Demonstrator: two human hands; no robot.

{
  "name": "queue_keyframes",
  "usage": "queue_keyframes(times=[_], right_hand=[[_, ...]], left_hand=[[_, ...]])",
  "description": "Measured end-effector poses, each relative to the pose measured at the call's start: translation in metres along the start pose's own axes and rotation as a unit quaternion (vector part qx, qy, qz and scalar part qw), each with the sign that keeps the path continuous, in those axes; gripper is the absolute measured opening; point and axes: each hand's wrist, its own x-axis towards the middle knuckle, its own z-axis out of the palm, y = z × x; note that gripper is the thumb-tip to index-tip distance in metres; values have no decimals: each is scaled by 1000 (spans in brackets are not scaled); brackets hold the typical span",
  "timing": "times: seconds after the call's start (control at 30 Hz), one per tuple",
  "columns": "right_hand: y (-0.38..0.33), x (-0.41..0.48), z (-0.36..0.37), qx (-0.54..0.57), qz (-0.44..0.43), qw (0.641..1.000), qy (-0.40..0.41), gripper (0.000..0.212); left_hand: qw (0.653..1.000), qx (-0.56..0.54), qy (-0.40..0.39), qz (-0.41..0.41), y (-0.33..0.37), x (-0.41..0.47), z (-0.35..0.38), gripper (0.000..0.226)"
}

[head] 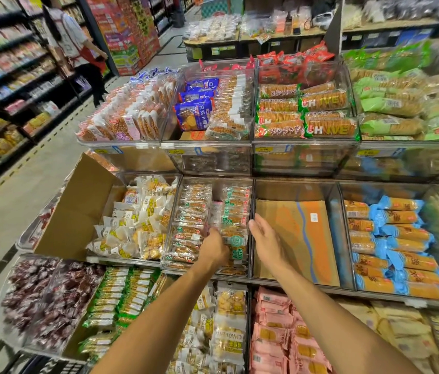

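The green-labelled snack packets (235, 220) are lying in rows in the clear bin (217, 179) on the display's middle tier. The left hand (213, 248) is reaching in among them, its grip blurred and half buried, so whether it is clamping a packet cannot be told. The right hand (265, 240) is hovering just beside, grip apart with fingers straight, at the wall to the neighbouring bin, where a cardboard sheet (302, 233) is lying.
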Motion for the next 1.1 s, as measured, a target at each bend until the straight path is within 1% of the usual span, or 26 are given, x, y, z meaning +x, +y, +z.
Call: queue_keyframes(times=[0.07,0.17,0.3,0.43,0.57,0.7,0.77,0.8,0.87,0.9,1.0,1.1], right_hand=[[4,0,2,5,1,1000,-7,56],[9,1,3,12,1,1000,-9,56],[15,3,2,15,-3,1000,-14,55],[17,5,0,15,-12,1000,-16,53],[20,7,1,18,-10,1000,-18,52],[22,7,2,24,-14,1000,-14,51],[22,6,2,22,-11,1000,-15,51],[21,6,2,23,-9,1000,-15,51],[21,6,2,26,-7,1000,-15,52],[21,7,1,27,-6,999,-16,52],[19,5,-2,21,0,1000,-16,50],[17,3,-4,20,5,1000,-14,49]], left_hand=[[1000,-2,15,4,-1,2,2,42],[999,18,32,22,0,-1,1,48],[998,34,41,36,-5,-2,3,47],[997,25,63,48,-6,-4,9,63],[995,13,81,55,-7,-3,11,72],[995,57,56,53,-12,-6,10,70],[996,55,50,55,-13,-3,11,73],[996,42,49,60,-13,-2,12,69],[995,45,55,68,-12,0,13,55],[995,51,59,67,-10,0,14,55],[994,38,69,78,-9,-4,13,77],[995,37,51,73,-14,-2,11,116]])
